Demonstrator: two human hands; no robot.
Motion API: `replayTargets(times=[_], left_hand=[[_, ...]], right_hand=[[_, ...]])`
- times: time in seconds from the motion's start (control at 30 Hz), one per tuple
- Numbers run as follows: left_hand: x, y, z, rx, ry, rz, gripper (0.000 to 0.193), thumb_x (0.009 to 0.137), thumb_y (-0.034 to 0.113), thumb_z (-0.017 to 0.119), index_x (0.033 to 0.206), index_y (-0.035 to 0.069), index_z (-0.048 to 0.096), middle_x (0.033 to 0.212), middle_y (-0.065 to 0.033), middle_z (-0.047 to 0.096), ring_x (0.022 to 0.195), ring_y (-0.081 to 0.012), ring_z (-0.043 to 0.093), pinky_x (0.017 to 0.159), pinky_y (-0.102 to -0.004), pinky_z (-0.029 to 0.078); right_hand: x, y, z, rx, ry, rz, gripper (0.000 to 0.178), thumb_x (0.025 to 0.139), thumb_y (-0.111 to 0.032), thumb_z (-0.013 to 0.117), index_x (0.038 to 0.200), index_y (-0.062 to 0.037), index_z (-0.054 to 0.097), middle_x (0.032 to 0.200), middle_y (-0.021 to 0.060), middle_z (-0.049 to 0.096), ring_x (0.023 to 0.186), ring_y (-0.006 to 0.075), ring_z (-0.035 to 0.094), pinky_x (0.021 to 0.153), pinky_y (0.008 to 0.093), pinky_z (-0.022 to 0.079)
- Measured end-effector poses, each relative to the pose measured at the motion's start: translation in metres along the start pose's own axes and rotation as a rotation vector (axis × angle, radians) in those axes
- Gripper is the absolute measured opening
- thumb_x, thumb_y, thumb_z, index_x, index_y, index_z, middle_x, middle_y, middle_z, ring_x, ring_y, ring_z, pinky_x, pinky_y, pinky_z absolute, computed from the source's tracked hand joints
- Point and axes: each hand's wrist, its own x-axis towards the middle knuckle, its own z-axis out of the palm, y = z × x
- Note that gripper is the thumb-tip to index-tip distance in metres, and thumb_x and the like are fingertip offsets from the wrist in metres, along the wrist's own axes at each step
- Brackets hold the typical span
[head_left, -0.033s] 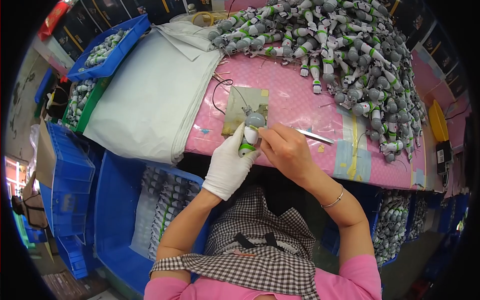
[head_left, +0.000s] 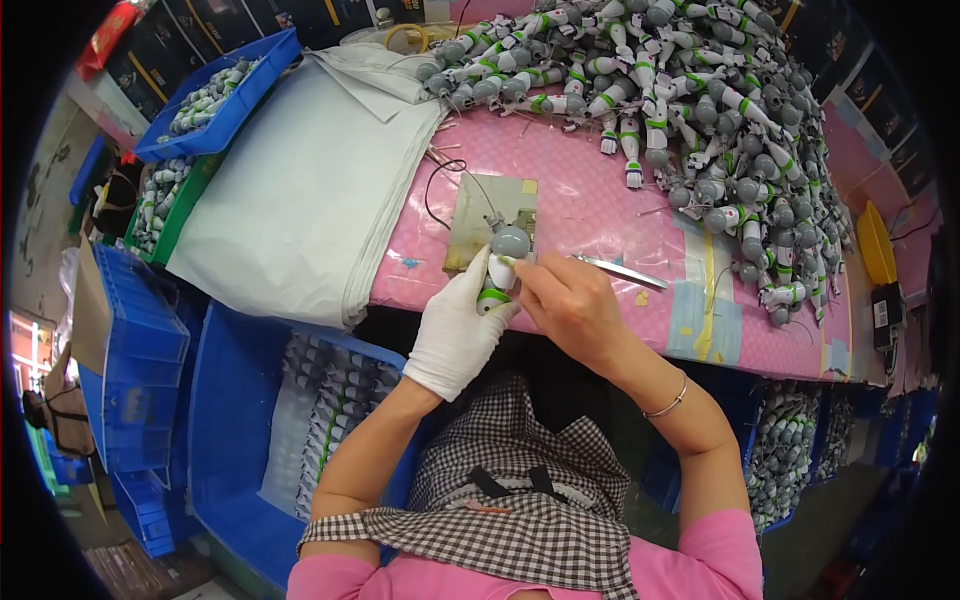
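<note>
Two forearms (head_left: 380, 440) slanting inward and forward, hands nearly meeting at the near edge of the pink-covered table (head_left: 595, 185). Left hand (head_left: 458, 338), in one white glove (head_left: 440, 365), wrapped around a toy arm (head_left: 502, 270) from below. Right hand (head_left: 578, 300) bare, fingertips bunched against the piece's right side; impossible to tell whether pinching anything small. Counted: one held toy arm, over one metal plate (head_left: 472, 215); one pair of metal tweezers (head_left: 628, 273) just beyond the right hand; one bracelet (head_left: 670, 403); one heap of toy arms (head_left: 740, 120), too many to number. Held piece: smooth grey ball towards the far end, white middle, bright green band nearer the glove.
</note>
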Motion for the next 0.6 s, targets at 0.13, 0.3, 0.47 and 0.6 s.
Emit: replayTargets(times=[0.13, 0.3, 0.47, 0.6], left_hand=[[0.0, 0.0, -0.003, 0.054, -0.034, 0.042, 0.065, 0.076, 0.01, 0.068, 0.133, 0.001, 0.039, 0.097, -0.021, 0.06, 0.09, -0.0338, 0.061, 0.076, -0.0369, 0.049], [0.001, 0.003, -0.003, 0.085, -0.031, 0.057, 0.06, 0.077, 0.008, 0.068, 0.131, 0.0, 0.043, 0.097, -0.0174, 0.063, 0.086, -0.0233, 0.063, 0.076, -0.0318, 0.049], [0.001, 0.002, -0.004, 0.103, -0.051, 0.047, 0.063, 0.077, 0.01, 0.068, 0.132, 0.001, 0.04, 0.095, -0.021, 0.061, 0.087, -0.0355, 0.061, 0.074, -0.0384, 0.049], [0.003, 0.006, -0.005, 0.061, -0.073, 0.02, 0.063, 0.077, 0.01, 0.067, 0.133, 0.001, 0.039, 0.094, -0.0211, 0.061, 0.087, -0.0357, 0.061, 0.074, -0.0386, 0.049]], right_hand=[[-0.003, 0.001, 0.001, 0.031, 0.002, -0.017, 0.019, 0.067, 0.003, 0.064, 0.086, 0.0, 0.06, 0.065, 0.009, 0.051, 0.056, 0.0238, 0.054, 0.049, 0.0338, 0.044], [-0.006, 0.0, 0.0, 0.063, 0.045, 0.023, 0.019, 0.067, 0.004, 0.064, 0.085, 0.0, 0.061, 0.065, 0.0089, 0.051, 0.055, 0.0236, 0.054, 0.049, 0.0337, 0.044], [-0.005, 0.002, 0.001, 0.016, 0.022, -0.005, 0.019, 0.067, 0.002, 0.066, 0.085, -0.0008, 0.061, 0.065, 0.0085, 0.052, 0.055, 0.0233, 0.054, 0.05, 0.0336, 0.044], [-0.004, 0.005, -0.001, -0.005, 0.013, -0.051, 0.019, 0.067, 0.0, 0.067, 0.085, -0.0015, 0.062, 0.066, 0.0078, 0.052, 0.055, 0.0228, 0.054, 0.05, 0.0332, 0.044]])
